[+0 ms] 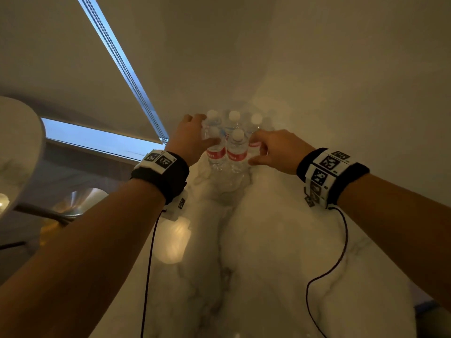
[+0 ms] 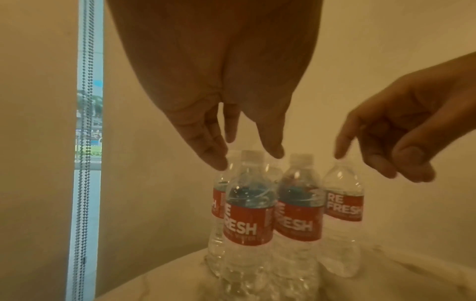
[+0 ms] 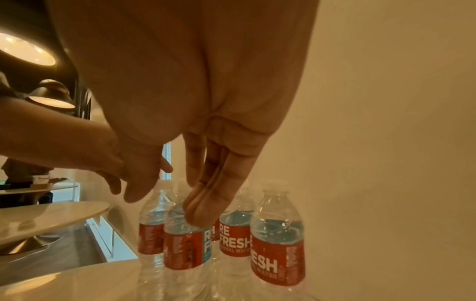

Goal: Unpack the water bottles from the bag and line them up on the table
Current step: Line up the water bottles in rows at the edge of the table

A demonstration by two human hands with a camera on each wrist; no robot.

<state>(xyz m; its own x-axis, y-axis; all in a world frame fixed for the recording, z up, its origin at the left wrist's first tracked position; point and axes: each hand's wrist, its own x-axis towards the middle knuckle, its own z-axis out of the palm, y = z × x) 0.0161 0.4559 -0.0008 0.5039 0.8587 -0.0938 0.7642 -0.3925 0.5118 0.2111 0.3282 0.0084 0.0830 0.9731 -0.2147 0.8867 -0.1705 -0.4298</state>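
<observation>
A: Where are the water bottles (image 1: 228, 142) sitting?

B: I'm seeing them standing upright in a tight cluster on the marble table (image 1: 280, 240), close to the wall (image 1: 341, 69), red labels showing.

A: And the hands?

B: My left hand (image 1: 189, 140) is reaching over the cluster's left side, fingers extended and loose, tips at a bottle's shoulder. My right hand (image 1: 275, 151) is hovering at the right side, fingers relaxed; whether they're touching plastic, I can't tell through the blur.
</observation>
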